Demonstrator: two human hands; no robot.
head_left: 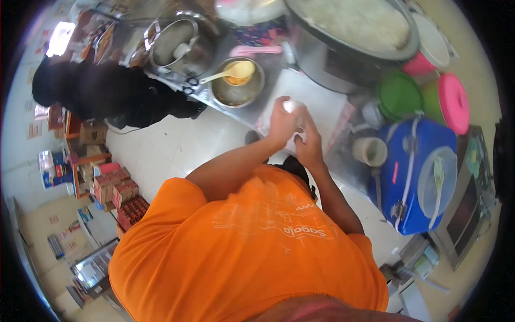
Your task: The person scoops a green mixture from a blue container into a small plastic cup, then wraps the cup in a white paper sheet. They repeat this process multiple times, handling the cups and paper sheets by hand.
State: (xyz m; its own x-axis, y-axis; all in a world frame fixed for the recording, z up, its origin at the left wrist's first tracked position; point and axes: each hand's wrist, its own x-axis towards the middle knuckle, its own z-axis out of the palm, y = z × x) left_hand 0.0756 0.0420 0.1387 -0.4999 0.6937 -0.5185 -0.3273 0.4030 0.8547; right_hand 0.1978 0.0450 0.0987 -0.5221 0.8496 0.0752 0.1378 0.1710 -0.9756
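Above a stack of white sheets [318, 96], my left hand [281, 122] and my right hand [310, 141] meet around a small white bundle [293, 106]. The fingers of both hands curl against it; blur hides its exact shape and material. To the left of the sheets, a metal bowl [225, 93] holds orange-yellow food, with a cream plastic ladle [239, 70] across it. A large metal pot [354, 60] heaped with white food, apparently rice [358, 20], stands beyond my hands. A pink-handled utensil [257, 50] lies behind the bowl.
A person in black [108, 92] stands at the left, near a steel pot [181, 48] and scissors [190, 85]. At right are a blue cooler box [406, 177] bearing a translucent lid [428, 181], a beige cup [370, 151], a green tub [398, 94] and a pink lid [454, 104].
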